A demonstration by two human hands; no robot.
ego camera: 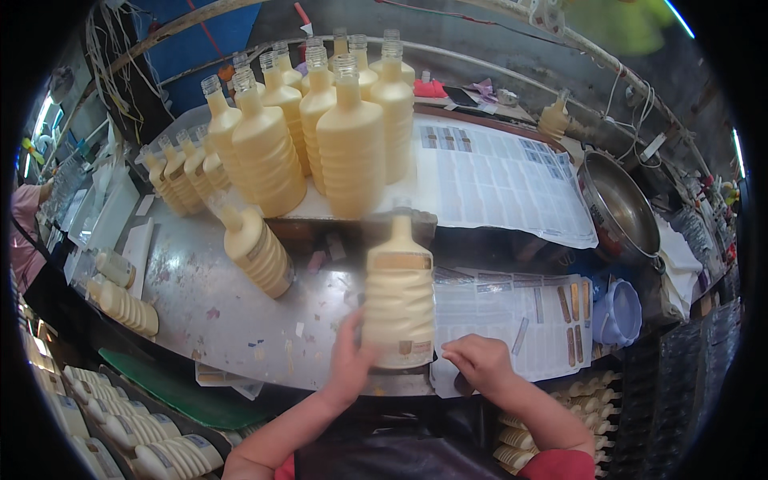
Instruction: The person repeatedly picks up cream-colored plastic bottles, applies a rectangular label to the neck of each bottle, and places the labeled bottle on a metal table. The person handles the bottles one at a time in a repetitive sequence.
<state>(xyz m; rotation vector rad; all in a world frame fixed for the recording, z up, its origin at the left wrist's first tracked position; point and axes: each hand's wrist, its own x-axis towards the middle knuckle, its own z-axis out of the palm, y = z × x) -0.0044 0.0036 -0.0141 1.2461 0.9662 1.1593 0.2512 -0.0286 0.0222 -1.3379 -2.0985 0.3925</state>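
A cream-coloured bottle [399, 300] with a clear threaded neck stands upright before me, labels near its shoulder and base. My left hand [351, 357] is against its lower left side, partly blurred. To the right of the bottle, my right hand [477, 360] has its thumb and fingertips pinched together over a sheet of labels [492, 354]; whether a label is between them cannot be told. Another labelled bottle [255, 252] leans on the metal table [222, 318] at the left. Large cream bottles [351, 150] stand grouped on a raised surface behind.
More label sheets [492, 180] lie on the raised surface. A metal pan [621, 204] and a blue bucket [618, 315] are at the right. Small bottles [174, 174] stand back left; filled trays of bottles [168, 450] sit below. Part of a person [27, 234] shows at far left.
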